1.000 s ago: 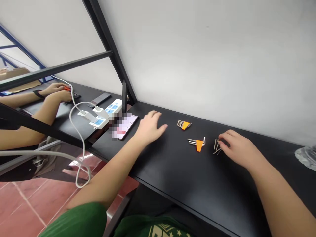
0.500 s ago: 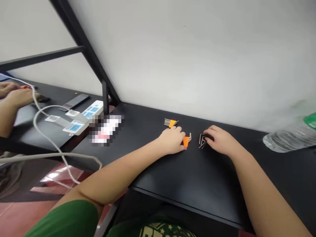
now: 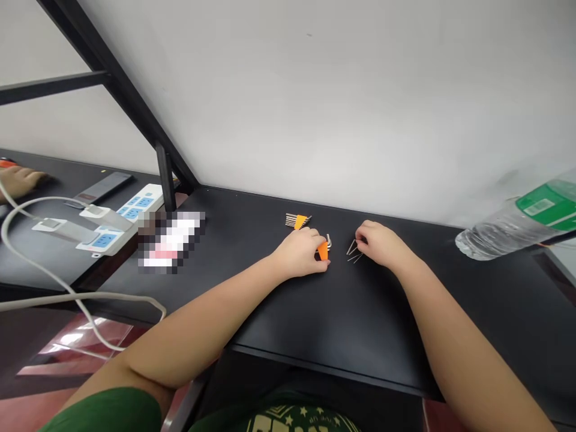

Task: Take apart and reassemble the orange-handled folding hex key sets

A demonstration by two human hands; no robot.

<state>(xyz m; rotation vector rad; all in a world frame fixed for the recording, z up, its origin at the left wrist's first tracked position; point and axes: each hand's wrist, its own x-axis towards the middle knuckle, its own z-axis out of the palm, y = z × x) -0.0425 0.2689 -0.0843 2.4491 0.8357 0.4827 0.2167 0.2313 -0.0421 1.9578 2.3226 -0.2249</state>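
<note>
Two-handed, pinched an orange key holder [image 3: 323, 251] on the bench [image 3: 333, 312] with the left grip [image 3: 298, 254], closed the right grip [image 3: 380, 244] on loose hex keys [image 3: 351, 247] near it, had a second orange holder [image 3: 300, 222] just beyond the left grip, a green-labelled bottle [image 3: 540, 207] off to the right.
</note>
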